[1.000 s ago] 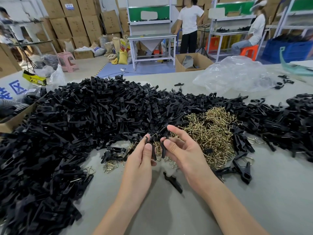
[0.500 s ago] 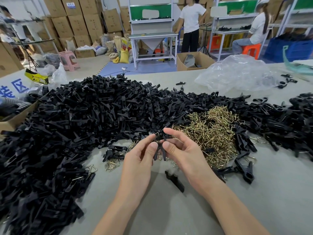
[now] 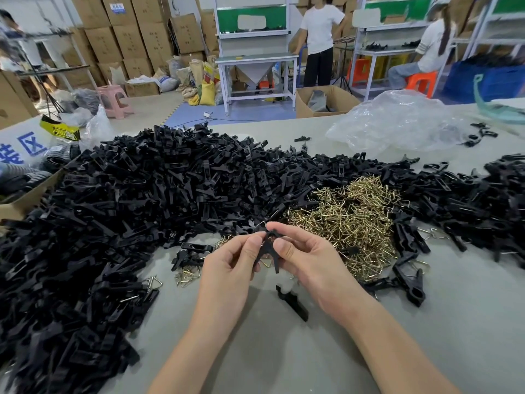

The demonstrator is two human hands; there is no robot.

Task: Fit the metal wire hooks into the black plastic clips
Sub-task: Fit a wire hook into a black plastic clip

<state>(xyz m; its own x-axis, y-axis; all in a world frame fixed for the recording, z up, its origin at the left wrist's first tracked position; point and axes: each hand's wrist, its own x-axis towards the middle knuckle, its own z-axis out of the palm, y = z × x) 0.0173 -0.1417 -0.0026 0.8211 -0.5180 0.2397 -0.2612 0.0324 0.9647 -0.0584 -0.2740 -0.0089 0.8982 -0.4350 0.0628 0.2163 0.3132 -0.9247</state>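
A black plastic clip [image 3: 268,247] sits just above the table [image 3: 426,336], pinched by the left hand [image 3: 230,268] and right hand [image 3: 309,260], fingers curled on it. A wire hook [image 3: 262,224] shows at its top. Beyond lie the brass hook pile [image 3: 349,220] and the black clip heap [image 3: 142,209].

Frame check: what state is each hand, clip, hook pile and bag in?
held clip, off the table, legs splayed downward.
left hand, pinching the held clip.
right hand, pinching the same clip.
loose clip piece, lying on the table, untouched.
wire hook pile, loose heap.
plastic bag, crumpled on the table.
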